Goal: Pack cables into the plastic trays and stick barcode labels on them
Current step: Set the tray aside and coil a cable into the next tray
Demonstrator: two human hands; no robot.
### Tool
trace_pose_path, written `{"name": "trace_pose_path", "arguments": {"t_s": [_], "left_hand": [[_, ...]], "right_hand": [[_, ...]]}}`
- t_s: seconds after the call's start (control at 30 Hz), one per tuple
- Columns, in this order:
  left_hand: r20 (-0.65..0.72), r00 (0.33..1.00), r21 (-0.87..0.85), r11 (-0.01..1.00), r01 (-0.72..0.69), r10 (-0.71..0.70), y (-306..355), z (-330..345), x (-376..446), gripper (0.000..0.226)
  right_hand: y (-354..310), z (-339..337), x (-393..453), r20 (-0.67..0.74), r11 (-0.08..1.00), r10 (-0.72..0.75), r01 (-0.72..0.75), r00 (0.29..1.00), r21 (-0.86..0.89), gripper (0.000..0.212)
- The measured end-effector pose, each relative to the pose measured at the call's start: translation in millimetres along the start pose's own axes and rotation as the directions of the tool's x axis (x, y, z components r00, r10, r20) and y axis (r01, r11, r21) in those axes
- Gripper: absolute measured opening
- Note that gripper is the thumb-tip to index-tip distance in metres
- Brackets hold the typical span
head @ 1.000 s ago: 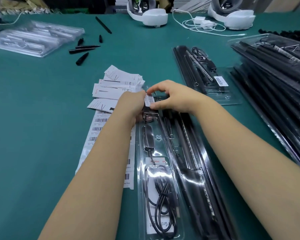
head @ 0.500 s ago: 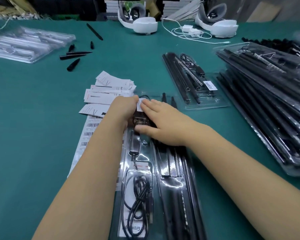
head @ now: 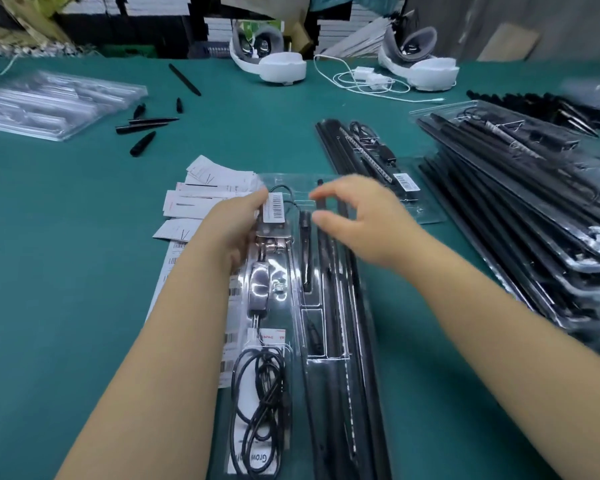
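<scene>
Labelling step, by the look of it: barcode label (head: 274,208) lies on the packed tray (head: 321,344), centre frame. Left hand (head: 236,225) rests at the tray's left edge beside the label, fingers hidden, so grip can't be told. Right hand (head: 355,216) hovers above, fingers apart, holding nothing. Next, prob.: move tray to the finished stack (head: 520,216) at right, take another label from the sheets (head: 205,202). Counts: 1 tray in hand, 1 labelled tray (head: 388,168) beyond, 2 headsets (head: 274,60) at top.

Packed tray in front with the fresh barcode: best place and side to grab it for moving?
Judging by shape, grip the packed tray by its long side edges near the middle, one hand from each side. It is long, narrow and flat on the table, so holding one end would likely let it sag. Avoid the barcode label.
</scene>
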State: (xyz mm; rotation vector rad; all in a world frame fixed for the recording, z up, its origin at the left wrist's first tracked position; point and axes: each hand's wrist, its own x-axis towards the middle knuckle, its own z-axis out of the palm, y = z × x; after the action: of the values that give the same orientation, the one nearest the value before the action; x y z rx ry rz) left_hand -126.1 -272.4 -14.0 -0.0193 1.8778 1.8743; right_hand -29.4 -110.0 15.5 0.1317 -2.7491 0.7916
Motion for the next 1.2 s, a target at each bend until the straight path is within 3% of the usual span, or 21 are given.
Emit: {"name": "trace_pose_path", "arguments": {"t_s": [0.1,0.23,0.33,0.43,0.5,0.6,0.67,0.7,0.77,0.83,0.87,0.97,1.0,1.1,1.2], "left_hand": [[0.195,0.980,-0.110,0.994,-0.010,0.031,6,0,-10,0.027],[0.369,0.928,-0.186,0.983,0.008,0.062,4,-4,-16,0.030],[0.428,0.898,-0.306,0.951,0.037,0.103,-2,-10,-21,0.036],[0.470,0.861,-0.374,0.927,-0.008,0.197,-3,-12,-23,0.042],[0.505,0.834,-0.331,0.942,-0.050,0.222,-3,-17,-22,0.050],[0.575,0.803,-0.238,0.971,-0.016,0.154,-3,-36,-22,0.073],[0.653,0.731,-0.385,0.918,0.098,0.196,-2,-48,-24,0.091],[0.677,0.680,-0.525,0.832,0.179,0.281,-1,-52,-27,0.096],[0.578,0.642,-0.792,0.537,0.290,0.504,-1,-55,-28,0.077],[0.350,0.687,-0.921,0.366,0.130,0.637,-1,-57,-23,0.045],[0.252,0.725,-0.939,0.344,0.022,0.641,-2,-56,-23,0.050],[0.066,0.844,-0.935,0.328,-0.134,0.533,-6,-56,-16,0.095],[0.043,0.850,-0.933,0.325,-0.154,0.525,-4,-55,-16,0.095],[0.032,0.858,-0.914,0.363,-0.182,0.512,-2,-53,-13,0.055],[-0.006,0.904,-0.887,0.416,-0.202,0.427,2,-54,-7,0.038]], "right_hand": [[3,-11,48,0.040,0.974,0.119,-0.109,0.992,-0.199,0.059],[6,-20,88,0.313,0.935,0.348,-0.301,0.883,-0.189,0.077],[20,-31,97,0.379,0.917,0.374,-0.399,0.846,-0.015,0.061],[32,-39,95,0.300,0.840,0.413,-0.487,0.860,0.238,0.063],[39,-47,91,0.286,0.756,0.455,-0.535,0.843,0.376,0.065],[55,-65,82,0.323,0.632,0.497,-0.591,0.806,0.502,0.062],[66,-74,76,0.291,0.518,0.557,-0.599,0.778,0.611,0.051],[70,-75,73,0.256,0.465,0.589,-0.581,0.766,0.668,0.042],[76,-68,69,0.198,0.327,0.663,-0.517,0.722,0.791,0.028],[72,-55,67,0.194,0.208,0.721,-0.474,0.665,0.856,0.022],[66,-46,66,0.220,0.151,0.743,-0.479,0.632,0.865,0.025],[41,-21,59,0.306,0.049,0.787,-0.548,0.536,0.835,0.035],[33,-13,55,0.318,0.032,0.783,-0.545,0.535,0.838,0.035],[12,-4,30,0.409,-0.039,0.664,-0.517,0.626,0.855,0.034],[-7,-4,-4,0.651,-0.241,0.300,-0.604,0.698,0.759,0.013]]}}
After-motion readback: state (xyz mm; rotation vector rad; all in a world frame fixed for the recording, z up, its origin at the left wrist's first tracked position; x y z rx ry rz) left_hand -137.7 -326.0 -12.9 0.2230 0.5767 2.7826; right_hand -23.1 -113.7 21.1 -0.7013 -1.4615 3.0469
